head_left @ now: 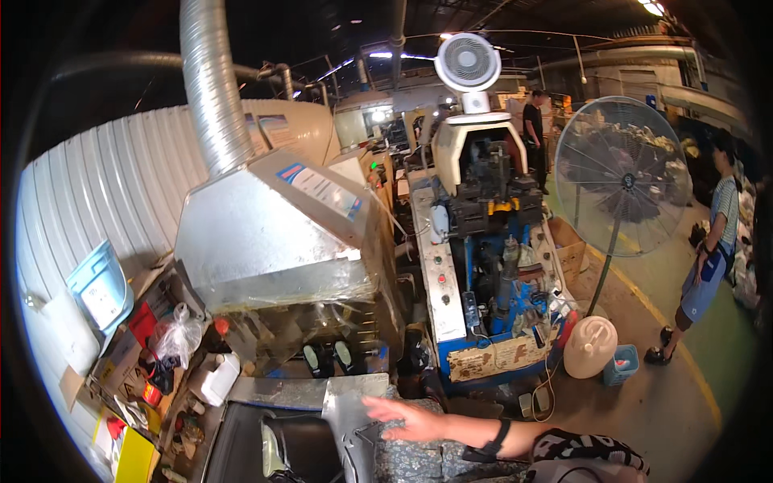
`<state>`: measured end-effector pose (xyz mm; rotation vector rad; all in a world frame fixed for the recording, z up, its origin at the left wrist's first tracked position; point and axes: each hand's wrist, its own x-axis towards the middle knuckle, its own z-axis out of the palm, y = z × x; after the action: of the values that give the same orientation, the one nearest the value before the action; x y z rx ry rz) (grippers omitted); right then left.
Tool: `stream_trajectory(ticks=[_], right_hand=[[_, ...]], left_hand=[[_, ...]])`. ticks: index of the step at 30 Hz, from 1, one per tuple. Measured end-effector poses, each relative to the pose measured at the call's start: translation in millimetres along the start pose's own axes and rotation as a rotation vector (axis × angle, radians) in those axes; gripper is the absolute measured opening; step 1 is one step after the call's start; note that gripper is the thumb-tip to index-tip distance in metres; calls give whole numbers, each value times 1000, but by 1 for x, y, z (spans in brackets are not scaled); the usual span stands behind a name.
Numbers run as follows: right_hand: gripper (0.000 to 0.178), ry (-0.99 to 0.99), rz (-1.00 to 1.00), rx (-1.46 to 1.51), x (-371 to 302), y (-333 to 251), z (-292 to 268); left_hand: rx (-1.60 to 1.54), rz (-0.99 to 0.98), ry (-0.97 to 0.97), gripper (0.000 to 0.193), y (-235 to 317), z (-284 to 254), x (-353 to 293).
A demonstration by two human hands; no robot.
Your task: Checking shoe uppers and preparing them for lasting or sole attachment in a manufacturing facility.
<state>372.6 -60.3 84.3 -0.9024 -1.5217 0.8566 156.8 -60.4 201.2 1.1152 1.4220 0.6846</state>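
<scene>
My right hand [407,419] reaches in from the lower right, a dark band round its wrist. Its fingers are stretched out and I see nothing held in them. Below it lies grey patterned cloth [407,455]. Just left of the fingers is a grey, shiny sheet-like piece [352,427]. Farther left, a dark shoe with a pale inside [274,444] rests on a black surface [233,439]. Two dark shoes with pale insides [332,358] stand at the opening under the metal hood. My left hand is out of view.
A metal hood [266,233] with a silver duct rises ahead. Right of it stands a blue-and-white machine [499,298], then a large standing fan [626,181], a plastic jug [590,346] and a small bucket [620,365]. Cluttered shelving [173,394] lies left. Two people stand at right.
</scene>
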Motion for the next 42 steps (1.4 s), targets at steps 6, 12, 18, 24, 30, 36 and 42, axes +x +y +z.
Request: stream_trajectory(ticks=[6, 12, 18, 24, 30, 36, 42], right_hand=[[55, 188, -390, -418, -18, -72, -52], [57, 8, -59, -729, -76, -31, -35], [58, 8, -190, -533, -97, -34, -69], [55, -152, -45, -536, -82, -42, -86], [50, -44, 104, -272, -88, 19, -93], [45, -34, 134, -388, -66, 30, -70], [49, 58, 176, -449, -71, 39, -52]], left_hand=[[-388, 401, -559, 64, -29, 98, 31], [-27, 399, -472, 52, -109, 120, 101], [-200, 148, -628, 46, -98, 152, 96], [-246, 255, -677, 49, -116, 154, 133], [357, 936, -535, 83, -106, 145, 65], [136, 831, -451, 71, -123, 142, 79], [37, 905, -419, 71, -171, 141, 135]])
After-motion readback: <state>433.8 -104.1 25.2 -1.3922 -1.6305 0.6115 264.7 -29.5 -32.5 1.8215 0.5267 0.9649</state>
